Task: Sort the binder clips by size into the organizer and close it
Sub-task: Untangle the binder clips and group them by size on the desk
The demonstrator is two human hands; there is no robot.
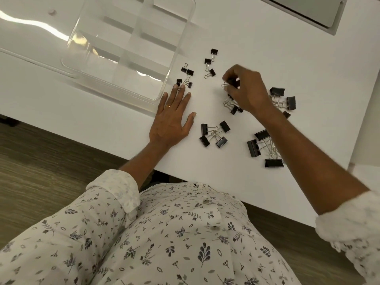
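Note:
A clear plastic organizer point(164, 87) with empty compartments lies open at the upper left of the white table, its lid point(30, 58) folded out to the left. Black binder clips lie in groups: tiny ones point(186, 76) by the organizer's corner, three small ones point(209, 62) farther back, medium ones point(214, 133) near the front, large ones point(261, 148) to the right and more point(284, 98) behind my right wrist. My left hand point(172, 118) rests flat with fingers spread, fingertips touching the tiny clips. My right hand point(244, 89) pinches a small binder clip point(231, 82) above a small pile point(232, 104).
The table's front edge point(226, 192) runs diagonally close to my body, with wood floor below. A grey cable slot point(308, 11) is set into the table at the upper right. My sleeves are rolled up.

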